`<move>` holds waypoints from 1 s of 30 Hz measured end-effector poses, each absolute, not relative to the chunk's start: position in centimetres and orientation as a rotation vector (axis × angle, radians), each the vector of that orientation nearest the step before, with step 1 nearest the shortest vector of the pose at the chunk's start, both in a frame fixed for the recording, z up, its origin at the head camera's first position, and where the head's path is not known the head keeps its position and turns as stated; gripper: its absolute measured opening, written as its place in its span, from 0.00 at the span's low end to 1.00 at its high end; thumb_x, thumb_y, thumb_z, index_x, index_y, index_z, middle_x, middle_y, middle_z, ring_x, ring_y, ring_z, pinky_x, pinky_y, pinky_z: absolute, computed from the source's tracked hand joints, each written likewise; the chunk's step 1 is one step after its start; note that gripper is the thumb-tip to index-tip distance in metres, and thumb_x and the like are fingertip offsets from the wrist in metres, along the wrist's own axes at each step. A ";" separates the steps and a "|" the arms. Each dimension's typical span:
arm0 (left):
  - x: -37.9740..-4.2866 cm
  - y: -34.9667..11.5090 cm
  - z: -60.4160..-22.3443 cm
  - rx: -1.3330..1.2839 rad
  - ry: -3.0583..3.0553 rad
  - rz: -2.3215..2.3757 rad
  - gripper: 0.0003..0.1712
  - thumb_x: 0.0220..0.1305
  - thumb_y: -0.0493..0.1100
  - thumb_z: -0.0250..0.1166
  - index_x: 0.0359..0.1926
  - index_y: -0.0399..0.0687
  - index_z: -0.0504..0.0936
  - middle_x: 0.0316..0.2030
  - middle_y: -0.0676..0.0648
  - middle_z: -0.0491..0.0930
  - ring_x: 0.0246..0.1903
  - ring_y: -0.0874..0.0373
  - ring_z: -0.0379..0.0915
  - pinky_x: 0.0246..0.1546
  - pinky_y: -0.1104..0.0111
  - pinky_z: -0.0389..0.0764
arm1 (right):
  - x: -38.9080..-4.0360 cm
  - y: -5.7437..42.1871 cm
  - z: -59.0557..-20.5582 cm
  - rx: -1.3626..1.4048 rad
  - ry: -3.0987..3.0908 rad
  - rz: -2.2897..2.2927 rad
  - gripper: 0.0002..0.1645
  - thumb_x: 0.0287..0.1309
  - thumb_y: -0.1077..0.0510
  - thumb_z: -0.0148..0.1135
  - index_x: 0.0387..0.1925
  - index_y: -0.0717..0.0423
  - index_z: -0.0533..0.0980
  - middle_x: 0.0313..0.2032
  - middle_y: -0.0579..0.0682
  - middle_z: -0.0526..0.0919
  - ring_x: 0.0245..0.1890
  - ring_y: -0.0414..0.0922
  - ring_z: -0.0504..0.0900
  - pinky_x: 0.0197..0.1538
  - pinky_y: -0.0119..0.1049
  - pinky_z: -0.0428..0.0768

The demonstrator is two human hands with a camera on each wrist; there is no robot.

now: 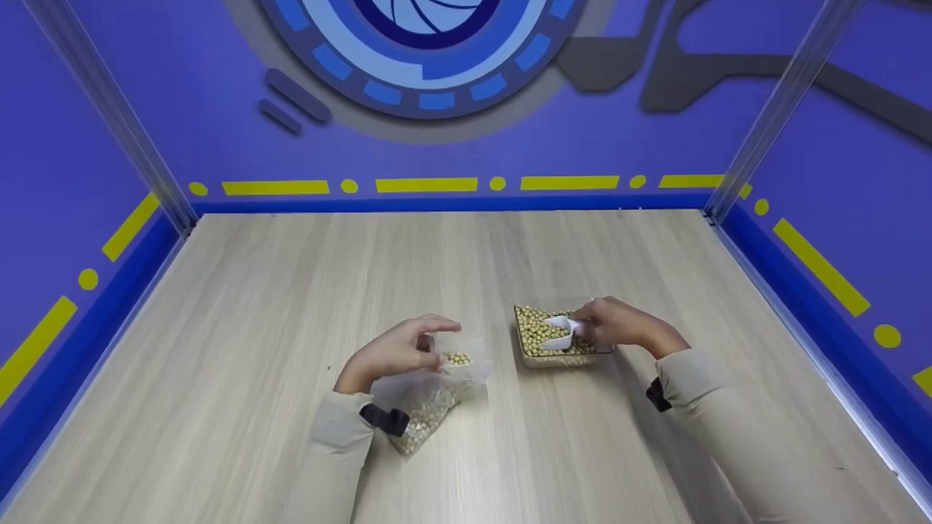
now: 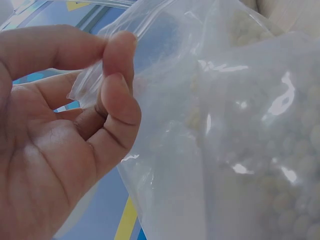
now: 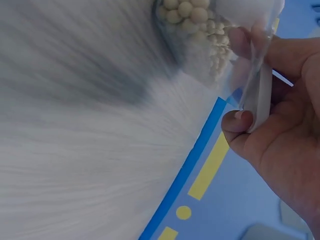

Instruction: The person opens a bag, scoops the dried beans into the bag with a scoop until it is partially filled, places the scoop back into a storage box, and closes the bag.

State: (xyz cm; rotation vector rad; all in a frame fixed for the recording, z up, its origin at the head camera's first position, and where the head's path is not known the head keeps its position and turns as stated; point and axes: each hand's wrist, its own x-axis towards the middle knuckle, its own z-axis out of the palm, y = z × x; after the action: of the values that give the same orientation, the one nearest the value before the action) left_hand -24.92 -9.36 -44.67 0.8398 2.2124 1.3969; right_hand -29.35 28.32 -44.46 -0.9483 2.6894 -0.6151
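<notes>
My left hand (image 1: 397, 353) pinches the top edge of a clear zip bag (image 2: 165, 165); in the left wrist view thumb and fingers close on its zip strip. Round yellowish beans (image 1: 426, 418) fill the lower part of the bag, which lies toward me on the table. To the right, a clear box (image 1: 561, 360) holds many more of the same beans (image 1: 535, 331). With its fingers curled round the handle, my right hand (image 1: 619, 322) holds a white scoop (image 1: 559, 342) among the beans in the box. The right wrist view shows the scoop's white handle (image 3: 262, 95) within the fingers.
Bag and box stand on a pale wood-grain table (image 1: 291, 291), a short gap between them. A blue-purple wall (image 1: 437, 156) with yellow marks closes off the back, and similar panels rise at both sides. A black strap (image 1: 386, 420) crosses the left sleeve, over the bag.
</notes>
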 end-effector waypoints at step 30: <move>-25.0 -9.5 -44.6 0.846 2.221 1.403 0.34 0.55 0.27 0.58 0.66 0.34 0.67 0.65 0.36 0.66 0.28 0.60 0.75 0.38 0.60 0.82 | -29.9 29.6 -45.7 -1.030 2.749 -0.729 0.15 0.58 0.69 0.58 0.47 0.64 0.82 0.43 0.58 0.85 0.45 0.54 0.81 0.46 0.49 0.79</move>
State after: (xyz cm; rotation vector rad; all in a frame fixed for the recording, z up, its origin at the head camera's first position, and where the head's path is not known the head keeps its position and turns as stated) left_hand -24.95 -9.55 -44.60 0.8463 2.2210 1.4027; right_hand -29.93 29.57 -45.71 -1.0303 2.7492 -0.7287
